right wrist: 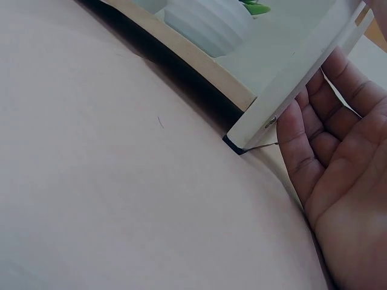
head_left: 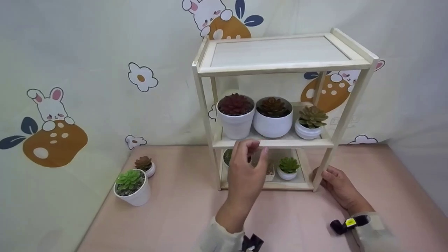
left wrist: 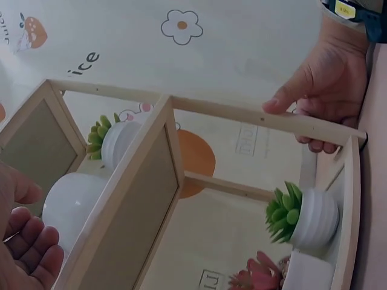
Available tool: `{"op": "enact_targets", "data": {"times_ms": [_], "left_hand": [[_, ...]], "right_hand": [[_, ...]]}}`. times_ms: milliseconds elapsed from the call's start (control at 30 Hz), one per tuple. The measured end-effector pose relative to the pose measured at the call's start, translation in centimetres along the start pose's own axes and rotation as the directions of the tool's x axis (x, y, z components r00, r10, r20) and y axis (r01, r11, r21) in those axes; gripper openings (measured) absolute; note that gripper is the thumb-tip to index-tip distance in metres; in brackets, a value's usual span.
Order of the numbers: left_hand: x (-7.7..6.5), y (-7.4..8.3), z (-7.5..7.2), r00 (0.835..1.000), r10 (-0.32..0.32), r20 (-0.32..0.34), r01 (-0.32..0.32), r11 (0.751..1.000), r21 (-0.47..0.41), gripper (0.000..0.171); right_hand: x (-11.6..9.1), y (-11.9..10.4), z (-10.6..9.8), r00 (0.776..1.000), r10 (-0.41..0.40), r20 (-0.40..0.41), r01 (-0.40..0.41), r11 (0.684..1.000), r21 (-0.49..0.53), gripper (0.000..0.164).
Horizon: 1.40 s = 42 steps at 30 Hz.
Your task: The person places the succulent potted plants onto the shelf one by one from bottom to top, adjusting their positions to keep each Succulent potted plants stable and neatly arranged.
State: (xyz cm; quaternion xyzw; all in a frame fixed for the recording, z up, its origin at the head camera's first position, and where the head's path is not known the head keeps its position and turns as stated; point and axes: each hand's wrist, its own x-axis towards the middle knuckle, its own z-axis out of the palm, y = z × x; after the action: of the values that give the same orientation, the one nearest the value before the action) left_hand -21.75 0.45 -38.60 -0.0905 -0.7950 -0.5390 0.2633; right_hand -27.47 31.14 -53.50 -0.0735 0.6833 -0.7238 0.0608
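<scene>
A pale wooden shelf rack (head_left: 273, 143) stands on the pink surface. My left hand (head_left: 246, 171) is raised in front of its middle board, fingers loosely bent, thumb apart, nothing between them. My right hand (head_left: 337, 185) holds the front right leg near its foot, with thumb and fingers on either side in the left wrist view. On the middle board sit a dark red succulent (head_left: 236, 115), a brown succulent (head_left: 273, 117) and a small olive-green one (head_left: 310, 122), all in white pots. Below, a small green succulent (head_left: 288, 168) shows; my left hand partly hides the pots beside it.
At the left of the surface, a bright green succulent (head_left: 133, 187) in a white pot stands in front of a small reddish-brown one (head_left: 145, 166). A patterned cloth wall (head_left: 105, 115) rises behind. The rack's flat top board (head_left: 280, 52) has raised side rails.
</scene>
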Motion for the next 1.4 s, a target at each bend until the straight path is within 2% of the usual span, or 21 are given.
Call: {"op": "enact_targets", "data": {"times_ms": [133,367,533,667,967,1200,1400], "left_hand": [[0.2,-1.1,-2.0,0.999,0.010,-0.036,-0.009,1.000,0.030,0.022],[0.7,-2.4,-4.8,0.991,0.073,-0.116,-0.067,0.996,0.050,0.021],[1.1,-3.1,-6.4,0.984,0.055,-0.169,-0.049,0.998,0.041,0.022],[1.6,-3.9,-7.6,0.971,0.041,-0.236,-0.032,0.999,0.044,0.022],[2.0,-5.6,-10.4,0.952,-0.052,-0.302,0.070,0.996,0.048,0.027],[2.5,-7.6,-13.0,0.939,-0.140,-0.315,0.171,0.982,0.075,0.035],[1.9,-9.9,-15.6,0.922,-0.156,-0.354,0.217,0.967,0.137,0.037]], "right_hand": [[0.1,0.0,0.1,1.000,0.016,-0.023,-0.016,0.999,-0.027,0.033],[0.1,0.2,0.0,1.000,-0.002,-0.015,0.002,1.000,-0.028,0.033],[0.0,0.3,0.1,1.000,-0.014,-0.004,0.014,1.000,-0.010,0.033],[-0.1,0.3,0.1,1.000,-0.011,0.011,0.011,1.000,0.021,0.032],[0.0,0.0,0.2,1.000,0.004,-0.018,-0.004,1.000,0.006,0.033],[-0.1,0.1,0.1,0.999,-0.011,-0.030,0.011,1.000,-0.001,0.035],[0.0,0.0,0.4,0.999,-0.002,-0.039,0.001,1.000,-0.020,0.035]]}}
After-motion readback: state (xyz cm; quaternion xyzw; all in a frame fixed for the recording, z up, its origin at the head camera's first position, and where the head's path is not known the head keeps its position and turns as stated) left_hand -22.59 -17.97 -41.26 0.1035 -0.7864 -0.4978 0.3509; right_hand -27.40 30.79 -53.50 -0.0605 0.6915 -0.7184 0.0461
